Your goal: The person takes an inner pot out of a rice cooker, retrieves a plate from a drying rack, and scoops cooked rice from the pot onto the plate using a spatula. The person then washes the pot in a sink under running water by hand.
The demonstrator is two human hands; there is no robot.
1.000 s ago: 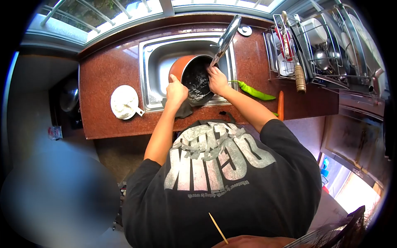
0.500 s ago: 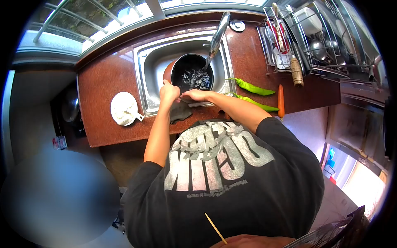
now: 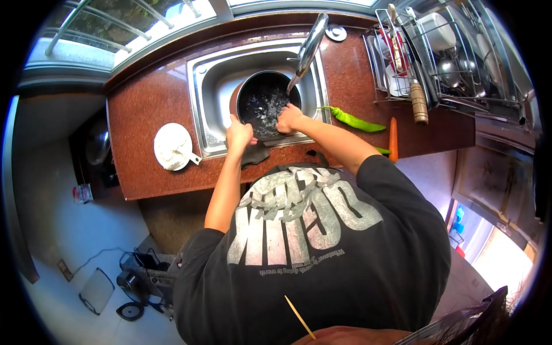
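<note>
Over the sink [image 3: 210, 86], at 12 o'clock, the pot [image 3: 265, 99] sits under the tap [image 3: 309, 46]. Left hand [image 3: 239, 134] closes on its near rim. Right hand [image 3: 289, 118], fingers curled, has moved back inside from the rim, so the rinsing continues.

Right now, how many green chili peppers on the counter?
2. One green pepper lies in full view right of the sink; a second pepper peeks out past the person's right forearm, mostly hidden. More may be covered.

I'm seeing daylight coming through the barred window [image 3: 144, 23] along the red-brown counter's [image 3: 149, 109] far edge; pale floor [image 3: 69, 230] is showing beyond its left corner.
</note>
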